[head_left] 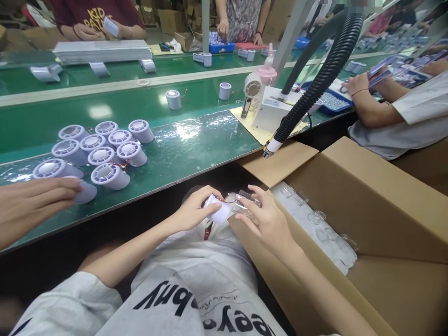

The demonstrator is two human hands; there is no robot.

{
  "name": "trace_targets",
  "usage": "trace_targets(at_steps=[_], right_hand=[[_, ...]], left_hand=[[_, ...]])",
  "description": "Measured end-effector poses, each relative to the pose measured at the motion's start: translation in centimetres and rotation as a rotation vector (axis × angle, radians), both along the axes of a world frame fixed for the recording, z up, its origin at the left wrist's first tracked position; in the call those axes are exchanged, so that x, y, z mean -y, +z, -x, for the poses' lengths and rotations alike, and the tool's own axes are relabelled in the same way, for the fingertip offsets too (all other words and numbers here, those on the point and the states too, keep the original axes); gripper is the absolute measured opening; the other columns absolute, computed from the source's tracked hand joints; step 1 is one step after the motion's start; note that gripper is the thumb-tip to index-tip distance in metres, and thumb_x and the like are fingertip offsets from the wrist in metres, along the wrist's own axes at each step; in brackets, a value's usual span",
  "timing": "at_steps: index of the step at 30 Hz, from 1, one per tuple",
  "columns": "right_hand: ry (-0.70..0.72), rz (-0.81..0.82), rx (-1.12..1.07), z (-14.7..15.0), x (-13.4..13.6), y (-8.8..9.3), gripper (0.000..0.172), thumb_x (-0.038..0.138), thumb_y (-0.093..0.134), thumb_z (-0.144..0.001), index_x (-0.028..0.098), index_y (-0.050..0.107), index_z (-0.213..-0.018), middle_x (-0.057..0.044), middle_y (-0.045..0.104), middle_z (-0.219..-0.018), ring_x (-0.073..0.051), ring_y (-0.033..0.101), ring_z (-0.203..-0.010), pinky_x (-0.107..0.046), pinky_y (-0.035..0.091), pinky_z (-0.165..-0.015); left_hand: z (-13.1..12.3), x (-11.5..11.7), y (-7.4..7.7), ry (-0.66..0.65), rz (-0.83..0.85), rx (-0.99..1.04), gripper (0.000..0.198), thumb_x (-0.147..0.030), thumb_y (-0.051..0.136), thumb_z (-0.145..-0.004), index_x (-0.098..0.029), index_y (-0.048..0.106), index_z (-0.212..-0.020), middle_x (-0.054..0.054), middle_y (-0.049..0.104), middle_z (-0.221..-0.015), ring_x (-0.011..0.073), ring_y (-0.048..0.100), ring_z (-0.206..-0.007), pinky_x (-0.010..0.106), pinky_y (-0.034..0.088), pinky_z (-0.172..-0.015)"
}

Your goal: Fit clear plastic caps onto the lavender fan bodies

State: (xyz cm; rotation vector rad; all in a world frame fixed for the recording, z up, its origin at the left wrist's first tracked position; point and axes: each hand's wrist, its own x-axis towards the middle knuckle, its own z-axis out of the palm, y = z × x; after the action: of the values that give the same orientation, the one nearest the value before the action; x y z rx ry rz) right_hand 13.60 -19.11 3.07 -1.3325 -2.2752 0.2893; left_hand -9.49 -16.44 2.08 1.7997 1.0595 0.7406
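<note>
My left hand (194, 209) is wrapped round a white cylindrical fan unit (220, 213), held in front of my lap. Thin red and dark wires (229, 201) run from the unit toward my right hand (271, 219). Between the fingers of that hand is a clear plastic piece (245, 205), close beside the unit; its exact shape is hard to make out. On the bench to the left stands a cluster of several similar white fan units (111, 176) with round vented tops. Another person's hand (38, 205) reaches in from the left edge and touches the nearest unit.
An open cardboard box (353, 205) at my right holds clear plastic parts (317, 217) on white wrapping. Over the bench edge hangs a black flexible hose (315, 88) with a metal tip. A green conveyor (140, 102) carries scattered units; co-workers sit beyond and at right.
</note>
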Motion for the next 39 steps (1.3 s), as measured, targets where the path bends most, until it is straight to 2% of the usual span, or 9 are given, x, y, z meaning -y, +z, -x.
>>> trace_targets(at_steps=[2,7,10,14,21,24,31,35,39], right_hand=[[0.050,0.019,0.060,-0.3,-0.4,-0.4,0.037,0.035,0.054,-0.093,0.022,0.062,-0.126,-0.017,0.045,-0.141,-0.035,0.054,-0.114,-0.052,0.053,-0.087],[0.257,0.410,-0.005,-0.6,-1.5,-1.2,0.030,0.023,0.060,-0.088,0.025,0.067,-0.116,-0.011,0.040,-0.146,-0.031,0.051,-0.124,-0.051,0.047,-0.100],[0.200,0.488,-0.160,-0.5,-1.5,-1.5,0.032,0.025,0.066,-0.084,0.026,0.067,-0.116,-0.009,0.041,-0.145,-0.029,0.049,-0.126,-0.048,0.045,-0.104],[0.048,0.391,-0.159,-0.3,-1.2,-1.8,0.044,0.031,0.060,-0.088,0.025,0.057,-0.131,-0.011,0.036,-0.149,-0.031,0.044,-0.130,-0.053,0.043,-0.105],[0.052,0.055,0.000,0.0,-0.6,-1.1,0.039,0.022,0.057,-0.089,0.024,0.062,-0.127,-0.014,0.038,-0.147,-0.033,0.052,-0.115,-0.050,0.054,-0.088],[0.118,0.058,0.036,0.1,-0.5,-1.1,0.039,0.015,0.058,-0.085,0.026,0.064,-0.123,-0.013,0.040,-0.145,-0.033,0.051,-0.117,-0.049,0.054,-0.085],[0.100,0.381,-0.360,0.4,-0.8,-1.2,0.008,0.017,0.073,-0.074,0.020,0.066,-0.078,-0.009,0.052,-0.114,-0.026,0.056,-0.110,-0.043,0.048,-0.096],[-0.003,0.506,-0.585,0.5,-0.7,-0.1,0.024,0.035,0.062,-0.085,0.020,0.063,-0.067,-0.007,0.056,-0.102,-0.022,0.060,-0.097,-0.037,0.051,-0.084],[-0.133,0.584,-0.772,0.1,-0.9,0.3,0.036,0.043,0.071,-0.078,0.019,0.059,-0.054,-0.007,0.063,-0.096,-0.023,0.063,-0.091,-0.035,0.053,-0.075]], left_hand=[[-0.1,-0.2,-0.1,-0.055,0.002,0.003,0.020,-0.032,0.053,-0.091,-0.017,0.064,-0.099,0.005,0.062,-0.099,0.0189,0.058,-0.094,0.033,0.044,-0.087],[-0.5,-0.3,0.4,-0.175,-0.093,-0.073,0.018,-0.029,0.054,-0.091,-0.020,0.067,-0.098,0.005,0.058,-0.101,0.0176,0.056,-0.097,0.032,0.043,-0.090],[-0.3,-0.3,0.5,-0.126,-0.114,-0.071,0.019,-0.032,0.058,-0.089,-0.019,0.065,-0.102,0.006,0.058,-0.102,0.0178,0.056,-0.096,0.032,0.044,-0.088],[0.1,-0.2,0.3,-0.105,-0.098,-0.066,0.023,-0.032,0.061,-0.087,-0.020,0.062,-0.107,0.006,0.059,-0.104,0.0181,0.056,-0.095,0.033,0.045,-0.088],[0.2,-0.3,0.4,-0.198,-0.110,-0.105,0.019,-0.031,0.059,-0.089,-0.021,0.068,-0.102,0.005,0.057,-0.099,0.0176,0.056,-0.095,0.032,0.044,-0.089],[0.1,-0.3,0.5,-0.206,-0.105,-0.124,0.018,-0.030,0.059,-0.089,-0.022,0.069,-0.101,0.004,0.057,-0.100,0.0176,0.056,-0.096,0.032,0.044,-0.089],[-0.5,-0.4,0.0,-0.064,-0.119,-0.071,0.040,-0.041,0.072,-0.077,-0.021,0.064,-0.110,0.005,0.059,-0.100,0.0179,0.057,-0.090,0.031,0.046,-0.079],[-0.7,-0.8,-1.0,-0.033,-0.167,-0.021,0.064,-0.051,0.083,-0.057,-0.023,0.067,-0.112,0.007,0.056,-0.105,0.0227,0.057,-0.098,0.038,0.049,-0.087],[-1.1,-1.0,-1.3,-0.184,-0.130,-0.016,0.068,-0.044,0.085,-0.058,-0.026,0.064,-0.120,0.013,0.050,-0.135,0.0307,0.050,-0.125,0.048,0.040,-0.106]])
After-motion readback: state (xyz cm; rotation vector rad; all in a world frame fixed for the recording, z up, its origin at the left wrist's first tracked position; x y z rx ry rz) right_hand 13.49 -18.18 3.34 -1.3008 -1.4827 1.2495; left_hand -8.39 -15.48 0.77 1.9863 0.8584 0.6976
